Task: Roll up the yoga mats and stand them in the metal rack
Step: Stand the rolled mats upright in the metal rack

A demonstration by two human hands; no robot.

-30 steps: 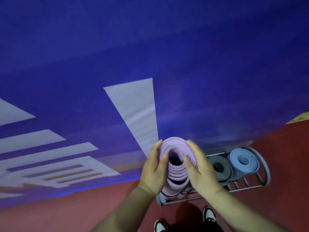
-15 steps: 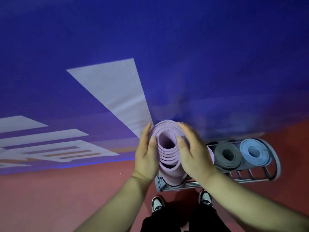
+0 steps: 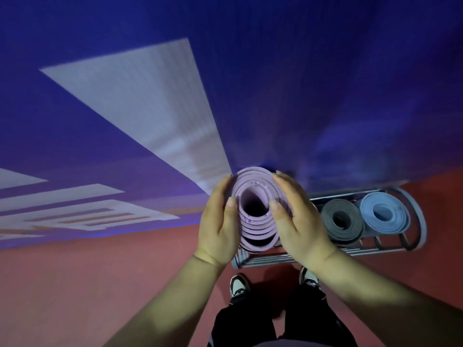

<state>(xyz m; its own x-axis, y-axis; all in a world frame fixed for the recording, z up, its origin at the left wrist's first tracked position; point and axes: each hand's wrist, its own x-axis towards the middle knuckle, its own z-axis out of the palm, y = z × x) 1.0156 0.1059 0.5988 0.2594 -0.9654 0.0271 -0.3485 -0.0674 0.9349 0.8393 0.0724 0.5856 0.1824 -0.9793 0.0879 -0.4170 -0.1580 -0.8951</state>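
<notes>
A rolled purple yoga mat (image 3: 253, 177) stands on end in the left part of the metal rack (image 3: 418, 222), its coils stepped unevenly at the top. My left hand (image 3: 217, 222) presses flat against its left side, thumb on the top coils. My right hand (image 3: 299, 221) presses the right side the same way, thumb on the inner rim. To the right, a grey rolled mat (image 3: 352, 230) and a light blue rolled mat (image 3: 370, 204) stand upright in the same rack.
The rack sits on a red floor (image 3: 75, 284) against a blue wall (image 3: 325, 83) with white painted shapes. My two shoes (image 3: 239, 286) are right in front of the rack's rail.
Both hands have stayed on the sides of the purple roll. The view has drifted, so the rack now sits further right. The thumbs now rest on the top coils.
</notes>
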